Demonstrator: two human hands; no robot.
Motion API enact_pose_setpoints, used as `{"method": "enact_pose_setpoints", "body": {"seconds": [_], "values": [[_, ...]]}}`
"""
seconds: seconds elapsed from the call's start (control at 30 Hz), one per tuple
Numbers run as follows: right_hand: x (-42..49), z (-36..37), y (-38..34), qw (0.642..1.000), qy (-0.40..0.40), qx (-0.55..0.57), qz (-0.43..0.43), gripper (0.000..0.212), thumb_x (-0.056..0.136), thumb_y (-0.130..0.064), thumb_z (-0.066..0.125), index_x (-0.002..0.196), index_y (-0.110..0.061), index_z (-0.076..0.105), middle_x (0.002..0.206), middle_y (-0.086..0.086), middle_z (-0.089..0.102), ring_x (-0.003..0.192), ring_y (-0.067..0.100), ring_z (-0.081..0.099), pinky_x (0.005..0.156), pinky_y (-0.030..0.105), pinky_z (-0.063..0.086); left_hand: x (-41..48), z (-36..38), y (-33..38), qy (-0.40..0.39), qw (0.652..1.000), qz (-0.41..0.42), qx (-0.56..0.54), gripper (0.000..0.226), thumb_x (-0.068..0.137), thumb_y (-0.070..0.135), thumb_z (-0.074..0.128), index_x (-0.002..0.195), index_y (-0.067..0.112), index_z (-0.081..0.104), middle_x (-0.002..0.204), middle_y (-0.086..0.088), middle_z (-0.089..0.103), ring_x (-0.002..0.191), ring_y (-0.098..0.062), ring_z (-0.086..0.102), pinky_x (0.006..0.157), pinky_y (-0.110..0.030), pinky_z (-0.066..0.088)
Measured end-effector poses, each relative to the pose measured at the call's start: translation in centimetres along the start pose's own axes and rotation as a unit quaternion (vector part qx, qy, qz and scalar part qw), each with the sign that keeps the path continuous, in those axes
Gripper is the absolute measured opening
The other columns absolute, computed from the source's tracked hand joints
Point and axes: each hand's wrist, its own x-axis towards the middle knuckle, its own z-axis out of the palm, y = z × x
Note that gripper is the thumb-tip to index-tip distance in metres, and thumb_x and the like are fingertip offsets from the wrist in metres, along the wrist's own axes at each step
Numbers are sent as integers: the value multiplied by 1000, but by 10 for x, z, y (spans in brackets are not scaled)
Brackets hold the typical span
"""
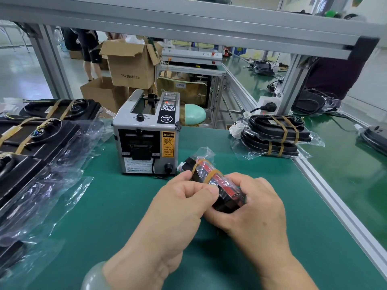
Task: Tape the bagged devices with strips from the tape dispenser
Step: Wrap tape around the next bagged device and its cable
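Lying at the far left of the green mat (109, 208), several flat black devices (48, 130) sit in loose clear bags, the rear ones crossed by tan tape strips; behind them, beyond the bench edge, stand open cardboard boxes (130, 65); just right of the bags, the tape dispenser (146, 139) stands upright on the mat with its outlet facing the person and a yellow caution label (168, 144) on the front panel; whether a strip is waiting in the outlet cannot be told; in front of the dispenser, apart from it, the left hand (178, 208) has its fingers curled and its thumb pressed against the side of a small bagged device (211, 181), a dark block with a red face in a clear bag, banded by two tan tape strips; this package is held above the mat between both hands, tilted with its far end toward the dispenser; the right hand (255, 210) grips the near end, fingers wrapped beneath and thumb on top; farther right, near the bench edge, two taped bagged devices (278, 132) with coiled cables lie stacked; behind that stack, a plugged socket (269, 105) is fixed to the aluminium frame (293, 80).
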Motion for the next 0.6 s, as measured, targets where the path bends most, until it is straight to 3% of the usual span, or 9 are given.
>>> {"method": "enact_pose_setpoints", "body": {"seconds": [0.23,0.37,0.6], "values": [[0,-1,0,1000,-2,-12,-1,42,56,-63,60,77,-28,66,67,-17,60,68,14,50,61,25,40,0,1,0,-3,999,14,30,31,83,23,64,54,22,72,106,14,71,126,25,24,85,-6,22],[0,-1,-1,1000,2,-11,-1,40,55,-60,61,76,-27,67,66,-16,60,67,15,51,60,24,38,1,1,-2,-2,999,13,41,32,84,23,63,54,22,72,115,7,68,128,23,22,84,-5,22],[0,0,-1,1000,0,-18,4,37,53,-54,69,77,-26,67,66,-15,60,67,15,50,59,25,39,4,3,-10,23,998,26,48,24,85,20,65,67,6,72,106,15,69,127,22,26,86,-6,25]]}}
